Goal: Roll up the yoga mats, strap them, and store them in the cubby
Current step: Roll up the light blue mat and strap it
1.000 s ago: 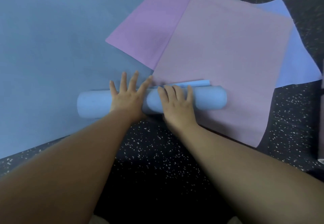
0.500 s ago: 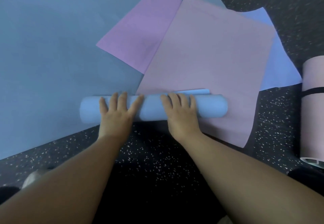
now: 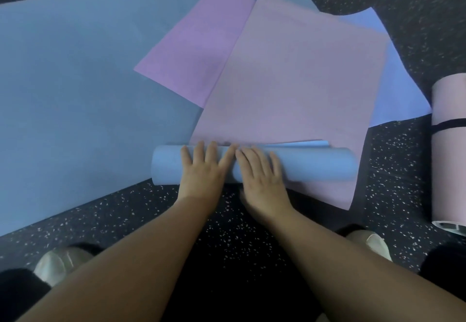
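Head view: the left hand (image 3: pixel 201 170) and right hand (image 3: pixel 262 178) lie side by side, palms down, fingers straight and slightly spread, pressing on the blue roll (image 3: pixel 315 165). The roll lies across the near edge of the pale pink mat (image 3: pixel 290 82), its loose flap apparently still open behind it. Right of the roll lies a strapped pink roll (image 3: pixel 448 160).

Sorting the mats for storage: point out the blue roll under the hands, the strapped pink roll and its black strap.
blue roll (image 3: pixel 315 168): head view, bare right stretch of the roll.
strapped pink roll (image 3: pixel 447 170): head view, side below the strap.
black strap (image 3: pixel 448 123): head view, mid-band.
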A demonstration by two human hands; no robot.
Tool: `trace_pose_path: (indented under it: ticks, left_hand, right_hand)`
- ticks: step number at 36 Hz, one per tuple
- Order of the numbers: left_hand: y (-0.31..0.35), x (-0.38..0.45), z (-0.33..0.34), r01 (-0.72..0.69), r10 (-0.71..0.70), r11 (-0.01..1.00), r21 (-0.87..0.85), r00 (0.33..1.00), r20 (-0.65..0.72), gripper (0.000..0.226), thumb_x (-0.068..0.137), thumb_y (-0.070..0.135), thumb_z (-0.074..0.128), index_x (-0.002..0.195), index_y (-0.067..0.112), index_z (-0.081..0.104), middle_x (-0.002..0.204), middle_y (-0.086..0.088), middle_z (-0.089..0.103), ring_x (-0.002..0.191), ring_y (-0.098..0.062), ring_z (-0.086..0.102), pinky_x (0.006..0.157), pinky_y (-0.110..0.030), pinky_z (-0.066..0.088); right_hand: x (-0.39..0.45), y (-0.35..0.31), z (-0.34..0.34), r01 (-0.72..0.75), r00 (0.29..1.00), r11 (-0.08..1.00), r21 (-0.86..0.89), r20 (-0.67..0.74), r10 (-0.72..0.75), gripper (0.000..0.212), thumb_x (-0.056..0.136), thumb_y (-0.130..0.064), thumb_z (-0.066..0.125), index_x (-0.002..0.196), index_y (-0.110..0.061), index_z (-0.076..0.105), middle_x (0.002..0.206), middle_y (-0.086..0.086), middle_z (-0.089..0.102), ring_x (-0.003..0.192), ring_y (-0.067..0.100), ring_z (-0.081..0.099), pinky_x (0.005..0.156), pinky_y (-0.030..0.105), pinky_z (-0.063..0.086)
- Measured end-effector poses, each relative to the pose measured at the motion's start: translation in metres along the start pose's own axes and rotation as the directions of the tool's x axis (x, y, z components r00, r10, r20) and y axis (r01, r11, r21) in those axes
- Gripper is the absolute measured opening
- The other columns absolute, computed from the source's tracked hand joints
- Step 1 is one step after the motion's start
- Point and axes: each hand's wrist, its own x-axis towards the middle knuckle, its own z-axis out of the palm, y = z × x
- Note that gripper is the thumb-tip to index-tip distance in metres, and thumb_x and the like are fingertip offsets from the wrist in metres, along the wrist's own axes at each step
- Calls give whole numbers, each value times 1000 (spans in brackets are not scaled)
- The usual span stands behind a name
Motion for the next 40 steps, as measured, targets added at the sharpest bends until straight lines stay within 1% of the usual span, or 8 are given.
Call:
trace_pose_path:
  ticks: [4, 8, 11, 17, 24, 27, 32, 40]
  left_hand:
    - [-8, 2, 7, -52, 47, 998, -41, 993, -107, 98, 57, 23, 82, 137, 22, 25, 124, -7, 61, 115, -32, 58, 95, -53, 45]
    - [-28, -2, 14, -64, 50, 995, -77, 984, -171, 104, 48, 11, 82, 138, 20, 31, 125, -10, 60, 116, -34, 57, 96, -51, 45]
    - [-51, -8, 19, 7, -23, 995, -98, 986, -164, 110, 45, 4, 82, 139, 24, 30, 128, -15, 58, 118, -38, 55, 97, -57, 42]
    - [-82, -15, 19, 162, -175, 889, -429, 985, 8, 102, 67, -7, 74, 143, 35, 20, 153, -18, 25, 124, -48, 42, 86, -59, 48]
    - [-70, -48, 28, 253, -264, 701, -667, 961, 87, 108, 79, 14, 74, 152, 34, -3, 160, -5, -15, 111, -46, 54, 85, -48, 49]
    - [-61, -79, 38, 280, -229, 716, -639, 960, 163, 110, 83, 26, 72, 146, 43, -16, 158, -2, -23, 122, -41, 49, 92, -45, 46]
    - [-52, -119, 52, 182, -4, 837, -517, 945, 327, 84, 91, 47, 58, 153, 37, 2, 156, 7, -28, 149, -23, 7, 119, -39, 16]
    - [-59, -156, 57, 98, 83, 873, -477, 935, 344, 65, 96, 55, 39, 152, 41, 8, 155, 15, -19, 144, -8, -18, 120, -35, 0]
  right_hand:
    - [7, -9, 4, -74, 996, 996, -55, 52, 76, 61, 75, -20, 44, 135, -9, 40, 130, 8, 60, 124, 25, 40, 106, 50, 26]
    - [13, -5, 0, -32, 986, 998, -53, 164, 41, 105, 42, -28, 84, 136, -8, 42, 133, 10, 56, 124, 27, 39, 106, 50, 23]
    - [20, -3, -4, -53, 972, 998, -47, 226, 62, 115, 28, -37, 91, 133, -7, 53, 131, 9, 56, 121, 26, 40, 106, 53, 33]
    - [42, 1, -23, -4, 925, 1000, -6, 379, 6, 96, 72, -42, 75, 149, -14, 24, 150, 3, 29, 136, 26, 27, 116, 45, 9]
    - [59, 6, -26, -24, 916, 1000, -3, 401, 23, 90, 75, -47, 72, 147, -20, 25, 145, -2, 34, 131, 24, 31, 114, 42, 12]
    - [64, 8, -27, -30, 906, 999, 15, 423, 21, 89, 77, -47, 71, 148, -21, 24, 146, -2, 33, 133, 24, 30, 115, 42, 12]
    - [60, 6, -29, -34, 898, 999, 7, 440, 28, 90, 78, -45, 70, 150, -20, 21, 148, 0, 31, 134, 26, 28, 116, 43, 11]
    - [47, -1, -36, -36, 843, 999, -1, 538, 31, 101, 76, -44, 71, 151, -18, 8, 153, 0, 15, 141, 26, 13, 118, 45, 1]
